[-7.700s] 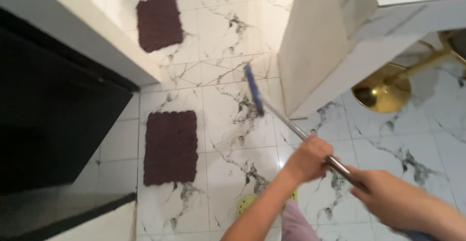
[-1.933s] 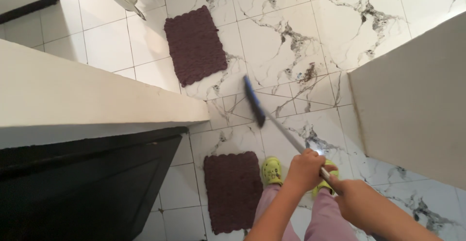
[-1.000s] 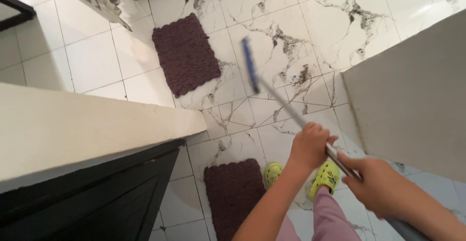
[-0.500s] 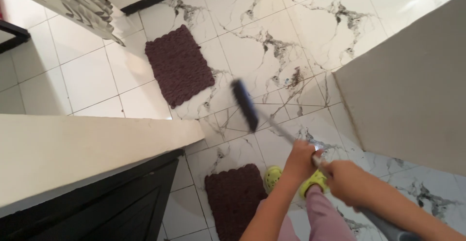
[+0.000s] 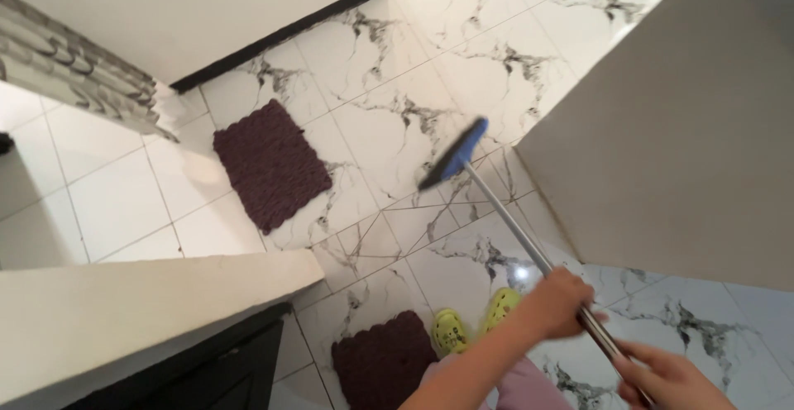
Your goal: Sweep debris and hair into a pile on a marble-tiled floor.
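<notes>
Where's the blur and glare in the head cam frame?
Head view: motion blur smears the right hand, the left hand and the blue broom head; the dark mats and tile veins stay fairly sharp. A small bright glare spot sits on the glossy floor beside the metal handle. Lighting is soft, with faint shadows.

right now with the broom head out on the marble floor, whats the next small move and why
Probably a short pull of the broom head back toward the feet. Both hands grip the metal handle, the left hand higher on it and the right hand near its end, and the head sits far out on the tiled floor, beside the wall, so the bare tiles between head and green clogs seem unswept this stroke.
</notes>
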